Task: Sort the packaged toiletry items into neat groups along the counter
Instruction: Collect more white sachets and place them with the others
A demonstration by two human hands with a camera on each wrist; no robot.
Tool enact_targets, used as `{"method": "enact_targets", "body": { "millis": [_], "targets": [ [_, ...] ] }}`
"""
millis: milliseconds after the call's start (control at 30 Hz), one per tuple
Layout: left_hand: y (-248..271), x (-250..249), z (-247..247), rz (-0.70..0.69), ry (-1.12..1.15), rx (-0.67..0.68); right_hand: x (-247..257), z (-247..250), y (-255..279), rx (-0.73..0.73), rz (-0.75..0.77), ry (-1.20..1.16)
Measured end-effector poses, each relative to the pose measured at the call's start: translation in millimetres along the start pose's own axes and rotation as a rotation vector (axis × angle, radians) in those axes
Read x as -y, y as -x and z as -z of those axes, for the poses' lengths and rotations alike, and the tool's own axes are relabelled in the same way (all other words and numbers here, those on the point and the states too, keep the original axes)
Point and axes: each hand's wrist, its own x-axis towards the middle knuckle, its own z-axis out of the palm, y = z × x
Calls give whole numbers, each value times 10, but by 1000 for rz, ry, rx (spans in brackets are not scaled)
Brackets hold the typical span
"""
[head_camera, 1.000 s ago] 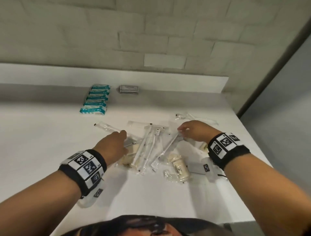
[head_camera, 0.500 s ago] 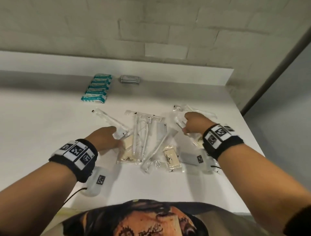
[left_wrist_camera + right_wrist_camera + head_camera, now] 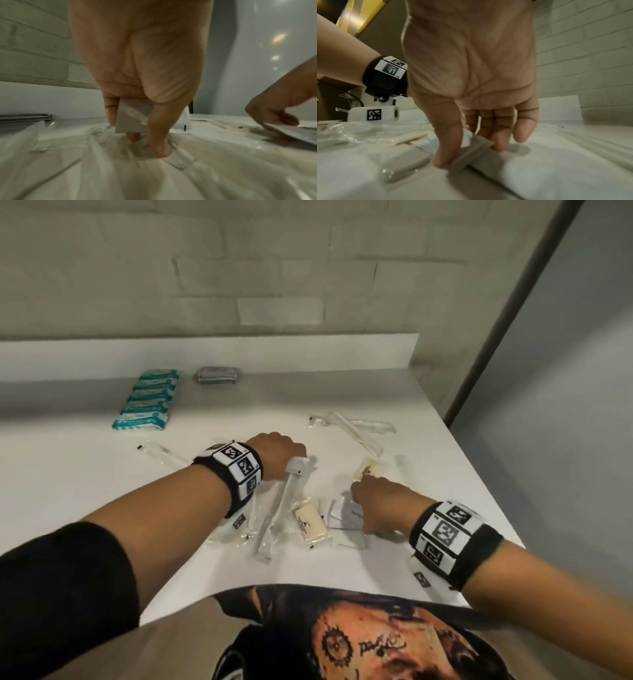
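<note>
A loose pile of clear and white packets lies mid-counter. My left hand (image 3: 297,461) grips the top end of a long white toothbrush packet (image 3: 279,508); in the left wrist view that hand (image 3: 135,135) holds the packet's white end (image 3: 133,119) between the fingers while the thumb presses on crinkled clear wrap. My right hand (image 3: 358,508) pinches a flat white sachet (image 3: 344,517); in the right wrist view the thumb and fingers of that hand (image 3: 469,154) hold the sachet (image 3: 471,151) by its edge, lifted slightly. A cream soap packet (image 3: 310,523) lies between my hands.
A row of teal packs (image 3: 147,402) and stacked grey packs (image 3: 217,375) sit by the back ledge. More toothbrush packets (image 3: 356,426) lie far right and another cream packet (image 3: 370,469) just beyond my right hand. A clear packet (image 3: 164,455) lies left. The counter edge (image 3: 479,484) runs close on the right.
My left hand moved right over the pile and took hold of the toothbrush packet's end. My right hand came back from the far-right packets to the flat sachets and pinched one.
</note>
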Motion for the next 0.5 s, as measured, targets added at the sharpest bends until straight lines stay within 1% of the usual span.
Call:
{"method": "enact_targets", "body": {
  "millis": [67, 133, 233, 333, 433, 500],
  "targets": [
    [-112, -12, -10, 5, -55, 62, -12, 3, 20, 16, 12, -72],
    [-187, -33, -16, 32, -57, 63, -17, 27, 39, 38, 0, -108],
    [-264, -99, -60, 95, -27, 34, 12, 26, 3, 46, 1, -52],
    [-329, -132, -82, 185, -65, 14, 44, 58, -52, 31, 31, -32],
    [-329, -142, -103, 280, -107, 16, 46, 119, -53, 29, 82, -41],
    [-321, -144, -121, 306, -81, 12, 64, 164, -46, -4, 125, 28]
  ]
}}
